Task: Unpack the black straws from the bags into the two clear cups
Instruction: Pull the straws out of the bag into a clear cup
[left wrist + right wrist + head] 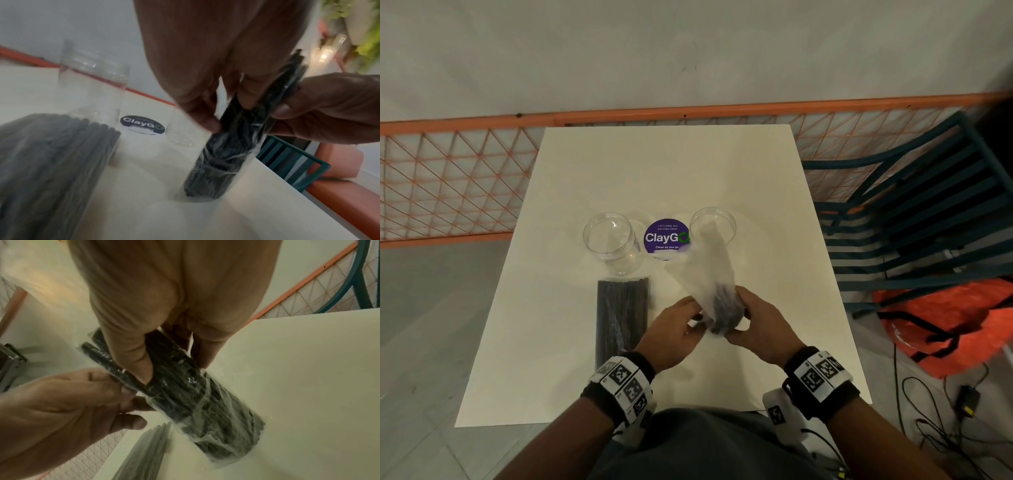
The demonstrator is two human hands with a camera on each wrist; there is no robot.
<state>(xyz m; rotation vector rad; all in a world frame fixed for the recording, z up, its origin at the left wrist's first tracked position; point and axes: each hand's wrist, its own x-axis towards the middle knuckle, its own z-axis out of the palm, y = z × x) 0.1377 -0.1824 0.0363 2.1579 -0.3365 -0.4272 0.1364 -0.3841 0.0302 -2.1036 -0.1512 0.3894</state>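
Straws (726, 308) fill the bag (714, 270) both hands, left (674, 329) and right (760, 325), grip; both cups, one (613, 240) and the other (714, 222), hold nothing, a second bag (621, 318) lies full.

Bag of straws (717, 291) was motion-smeared up top in head view, so its open end couldn't be read. Right cup (713, 224) sat half hidden behind that smear. Spare bag (47, 162) was blurred and cut off by left-wrist frame edge. Sticker (142, 124) text was too soft there. Left hand (61, 410) ran off right-wrist pic's edge.
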